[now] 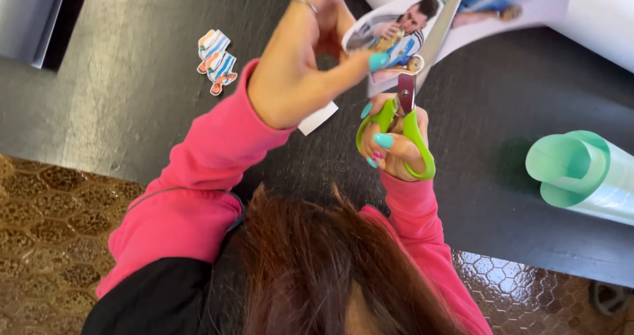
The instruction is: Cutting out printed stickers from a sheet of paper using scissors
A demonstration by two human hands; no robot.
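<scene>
Head view: scissors [401, 125] at printed sheet [396, 34]

no packages, labels, signs or screens in view

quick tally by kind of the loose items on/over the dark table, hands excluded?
Green-handled scissors, in the right hand: 1
Printed paper sheet being cut, held by the left hand: 1
Small cut-out paper figures with striped shirts, lying on the dark table: 2
Small white paper scrap: 1
Rolled pale green paper: 1
Total: 6
</scene>
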